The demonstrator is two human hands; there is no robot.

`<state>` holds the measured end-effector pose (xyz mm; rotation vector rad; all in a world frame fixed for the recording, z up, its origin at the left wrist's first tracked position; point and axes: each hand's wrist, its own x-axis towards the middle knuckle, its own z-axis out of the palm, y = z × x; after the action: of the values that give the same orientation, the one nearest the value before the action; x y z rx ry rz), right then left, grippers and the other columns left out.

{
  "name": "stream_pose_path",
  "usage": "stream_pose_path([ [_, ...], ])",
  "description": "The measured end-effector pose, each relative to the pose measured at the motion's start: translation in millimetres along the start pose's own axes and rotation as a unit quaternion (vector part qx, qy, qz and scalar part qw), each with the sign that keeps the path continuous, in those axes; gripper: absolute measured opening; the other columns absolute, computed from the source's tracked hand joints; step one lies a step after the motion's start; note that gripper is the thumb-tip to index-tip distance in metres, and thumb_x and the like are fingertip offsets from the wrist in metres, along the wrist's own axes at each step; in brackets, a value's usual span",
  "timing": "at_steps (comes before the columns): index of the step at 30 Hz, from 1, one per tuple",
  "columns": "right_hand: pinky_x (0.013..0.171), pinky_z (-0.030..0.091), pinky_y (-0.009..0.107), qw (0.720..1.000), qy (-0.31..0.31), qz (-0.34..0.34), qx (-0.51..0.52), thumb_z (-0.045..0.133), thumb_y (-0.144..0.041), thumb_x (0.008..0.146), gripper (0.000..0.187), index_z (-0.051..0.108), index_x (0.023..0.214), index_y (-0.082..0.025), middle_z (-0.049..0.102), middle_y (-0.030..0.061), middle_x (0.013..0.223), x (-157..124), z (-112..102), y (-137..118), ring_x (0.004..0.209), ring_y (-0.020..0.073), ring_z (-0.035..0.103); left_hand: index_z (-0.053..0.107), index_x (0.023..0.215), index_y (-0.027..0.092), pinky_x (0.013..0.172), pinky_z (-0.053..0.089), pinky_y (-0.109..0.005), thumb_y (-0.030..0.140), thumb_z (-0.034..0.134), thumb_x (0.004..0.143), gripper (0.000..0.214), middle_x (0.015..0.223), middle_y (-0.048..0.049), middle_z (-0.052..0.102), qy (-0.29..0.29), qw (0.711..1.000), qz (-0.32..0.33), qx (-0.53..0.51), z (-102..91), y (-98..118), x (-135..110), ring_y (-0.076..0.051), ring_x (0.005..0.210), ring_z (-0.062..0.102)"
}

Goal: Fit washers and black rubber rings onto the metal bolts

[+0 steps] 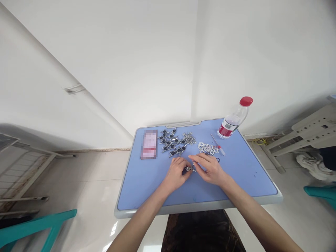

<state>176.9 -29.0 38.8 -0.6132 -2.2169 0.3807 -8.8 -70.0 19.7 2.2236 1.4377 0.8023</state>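
My left hand (pixel 176 174) and my right hand (pixel 209 169) meet near the middle of a blue table (pixel 236 175). Between their fingertips sits a small shiny metal part (pixel 188 168), partly hidden by my fingers. Beyond the hands lies a heap of metal pieces with black rings (pixel 170 143). To its right are several small silver screws (pixel 189 138), then a cluster of silver washers (pixel 207 148). A small screwdriver with a red-marked clear handle (pixel 219 148) rests beside the washers. A few dark rings (pixel 217 160) lie just past my right fingers.
A blurred rectangular packet (pixel 149 144) lies at the table's far left. A plastic bottle with a red cap (pixel 232 119) lies at the far right corner. Teal chair parts, a beige stand, white shoes and a metal rack surround the table on a tiled floor.
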Motion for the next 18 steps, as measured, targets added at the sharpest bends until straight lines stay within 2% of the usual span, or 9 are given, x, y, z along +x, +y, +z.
stream_pose_path([
  [4,0.067,0.054,0.031,0.999,0.015,0.028,0.020,0.043,-0.014,0.094,0.039,0.050,0.132,-0.022,0.066,0.0072,0.090,2.3,0.7,0.3,0.078,0.0178,0.063,0.060,0.090,0.020,0.081,0.039,-0.036,0.021,0.064,0.085,0.006,0.090,-0.0026,0.064,-0.011,1.000,0.008,0.014,-0.4,-1.5,-0.5,-0.021,0.088,0.057],
  [9,0.081,0.055,0.035,0.995,-0.003,0.023,0.092,0.041,-0.013,0.096,0.042,0.047,0.137,-0.024,0.065,0.0099,0.110,4.4,-4.2,-0.2,0.098,0.0201,0.062,0.060,0.091,0.020,0.081,0.040,-0.037,0.025,0.063,0.087,0.006,0.090,-0.0025,0.063,-0.011,1.000,0.010,0.010,-1.1,-2.5,-1.0,-0.021,0.088,0.057],
  [14,0.068,0.053,0.031,0.997,0.007,0.021,0.073,0.043,-0.017,0.098,0.034,0.054,0.129,-0.025,0.067,0.0046,0.088,4.5,0.8,1.9,0.077,0.0170,0.061,0.061,0.091,0.020,0.081,0.041,-0.037,0.025,0.063,0.088,0.006,0.092,-0.0029,0.064,-0.008,1.000,0.010,0.001,0.1,-3.3,-1.0,-0.021,0.088,0.058],
  [18,0.066,0.052,0.030,0.998,0.034,0.048,0.039,0.047,-0.020,0.097,0.025,0.060,0.118,-0.023,0.067,0.0051,0.086,2.5,4.8,5.8,0.072,0.0162,0.061,0.061,0.091,0.021,0.081,0.041,-0.037,0.026,0.063,0.088,0.006,0.091,-0.0029,0.064,-0.014,1.000,0.010,-0.003,0.4,-3.7,-0.8,-0.021,0.087,0.058],
])
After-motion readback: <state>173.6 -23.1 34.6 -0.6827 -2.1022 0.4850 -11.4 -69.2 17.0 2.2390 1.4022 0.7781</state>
